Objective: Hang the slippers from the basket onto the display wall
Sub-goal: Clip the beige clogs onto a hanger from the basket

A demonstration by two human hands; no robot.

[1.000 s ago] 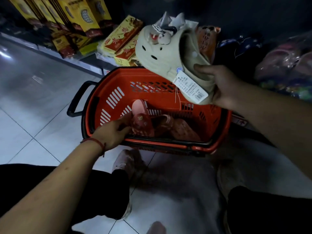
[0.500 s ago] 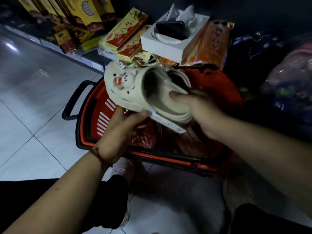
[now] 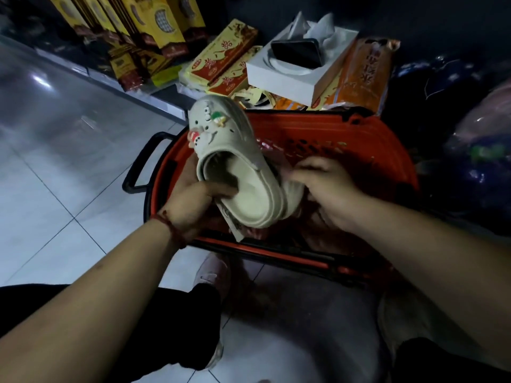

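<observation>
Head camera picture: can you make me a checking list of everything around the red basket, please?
Surface: pale floor tiles, shiny.
Job's things: beige slipper with charms, held above the red basket; a tag hangs below it. Display wall not in view.
Clutter: white tissue box with a phone on top; yellow-red boxes; orange packet.
Grippers: left hand grips the slipper, thumb inside its opening; right hand holds its far side.
Cables: nothing seen.
Surroundings: dark shop shelf with tall yellow boxes; bagged goods at right, too dark to tell.
</observation>
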